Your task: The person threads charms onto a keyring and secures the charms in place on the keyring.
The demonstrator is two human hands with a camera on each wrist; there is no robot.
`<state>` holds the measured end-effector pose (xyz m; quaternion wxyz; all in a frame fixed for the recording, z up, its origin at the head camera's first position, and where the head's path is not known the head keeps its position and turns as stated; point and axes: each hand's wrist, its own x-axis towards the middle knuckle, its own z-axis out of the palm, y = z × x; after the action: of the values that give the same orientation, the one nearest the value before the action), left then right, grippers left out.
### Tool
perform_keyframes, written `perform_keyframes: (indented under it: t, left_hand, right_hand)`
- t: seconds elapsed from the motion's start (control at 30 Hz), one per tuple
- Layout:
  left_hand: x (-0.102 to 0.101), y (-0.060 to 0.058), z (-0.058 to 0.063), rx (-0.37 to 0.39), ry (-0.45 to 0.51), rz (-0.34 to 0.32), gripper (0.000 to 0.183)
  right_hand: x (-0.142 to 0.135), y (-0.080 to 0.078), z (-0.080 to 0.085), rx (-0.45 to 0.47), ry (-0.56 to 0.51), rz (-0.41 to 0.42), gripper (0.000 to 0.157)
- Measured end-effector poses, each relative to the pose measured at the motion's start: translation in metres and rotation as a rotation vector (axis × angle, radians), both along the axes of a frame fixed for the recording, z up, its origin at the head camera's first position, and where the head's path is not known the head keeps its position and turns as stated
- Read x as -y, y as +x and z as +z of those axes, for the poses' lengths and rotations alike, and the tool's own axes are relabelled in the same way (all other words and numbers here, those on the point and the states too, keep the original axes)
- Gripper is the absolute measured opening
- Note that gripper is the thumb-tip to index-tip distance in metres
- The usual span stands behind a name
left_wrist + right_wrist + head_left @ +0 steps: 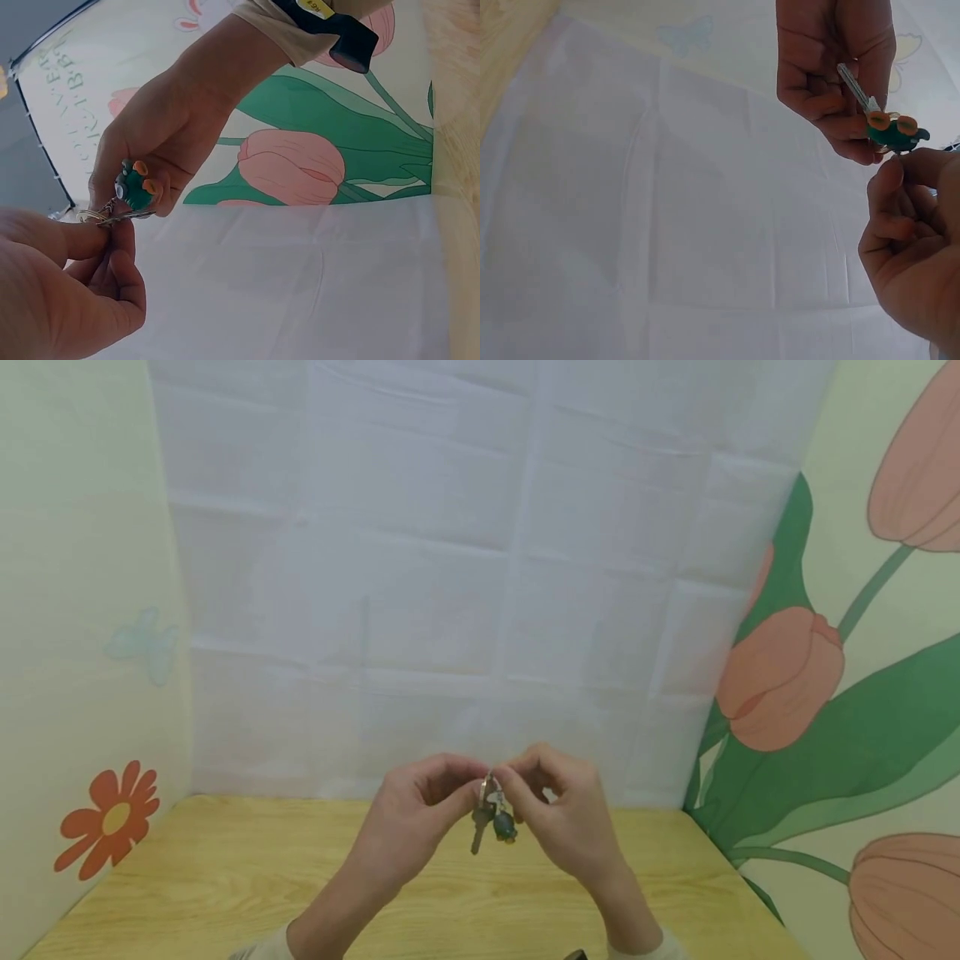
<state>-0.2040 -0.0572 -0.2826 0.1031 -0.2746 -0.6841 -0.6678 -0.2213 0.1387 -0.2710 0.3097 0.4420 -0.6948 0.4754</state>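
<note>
Two hands, one ring: left hand (pixel 405 820) and right hand (pixel 566 812) are up over the bench (pixel 247 860), fingertips nearly meeting. Left fingers pinch the ring (pixel 483 790) from its left side; right fingers pinch at its top right, exact contact point hidden. Key (pixel 477 837) and green charm (pixel 505 827) both hang from the ring, just below the fingertips.

Relation that matters, my read: the ring sits in the gap between both sets of fingers, so neither hand is clearly nearer. Key is under the left fingertips, long axis near vertical, blade end down and tipped a bit left. Charm is just right of the key, under the right fingertips. Both hang clear of the bench.

Writing: no brand I can make out on the key. Left wrist view has pale green letters (pixel 71 90) on the printed sheet, beyond the fingers, too faint and turned to read for sure. Yellow label (pixel 316 7) on the black wrist device (pixel 341 34), up the right arm from the fingers: characters too small to call.
</note>
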Motion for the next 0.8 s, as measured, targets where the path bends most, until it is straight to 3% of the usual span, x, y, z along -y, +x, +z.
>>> perform_keyframes:
  t: [0.17,0.5,0.67,0.8]
  left_hand:
    - [-0.0017,-0.002,-0.002,0.024,0.035,-0.011,0.019]
    - [-0.0033,-0.0006,-0.0018,0.033,0.048,0.028,0.014]
    - [-0.0049,0.0007,-0.002,0.05,0.064,0.045,0.023]
    - [-0.0081,0.0039,-0.0056,0.023,0.095,0.013,0.031]
  right_hand:
    - [0.0,-0.0008,-0.0009,-0.016,0.014,-0.032,0.012]
    - [-0.0013,-0.002,0.0,-0.033,0.027,-0.1,0.011]
    - [-0.0017,-0.001,0.0006,-0.032,0.011,-0.117,0.009]
    - [-0.0026,0.0024,0.0,-0.027,-0.004,-0.141,0.009]
